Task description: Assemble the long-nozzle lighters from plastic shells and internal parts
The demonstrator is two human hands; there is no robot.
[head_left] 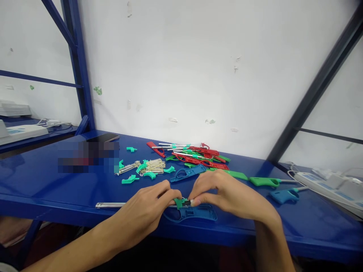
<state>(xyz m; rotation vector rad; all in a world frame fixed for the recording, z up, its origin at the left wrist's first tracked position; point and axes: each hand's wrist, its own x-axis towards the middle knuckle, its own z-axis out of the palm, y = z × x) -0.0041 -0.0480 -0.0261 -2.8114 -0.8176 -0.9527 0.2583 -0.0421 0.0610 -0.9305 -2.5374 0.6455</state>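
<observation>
My left hand (147, 209) and my right hand (224, 194) meet near the front edge of the blue shelf top (42, 181). Both pinch a small green piece with a black and white insert (183, 203). That piece sits on a blue plastic lighter handle shell (195, 213) lying flat. A thin metal tube (109, 205) runs out to the left from under my left hand. Both hands are closed in a pinch.
Behind the hands lie a pile of red and green handle shells with metal tubes (198, 155), another blue shell (187, 173), metal parts with teal triggers (147, 168), and assembled green (263, 181) and blue (283, 195) lighters. A white power strip (326, 183) lies right; a phone (102, 138) lies at the back left.
</observation>
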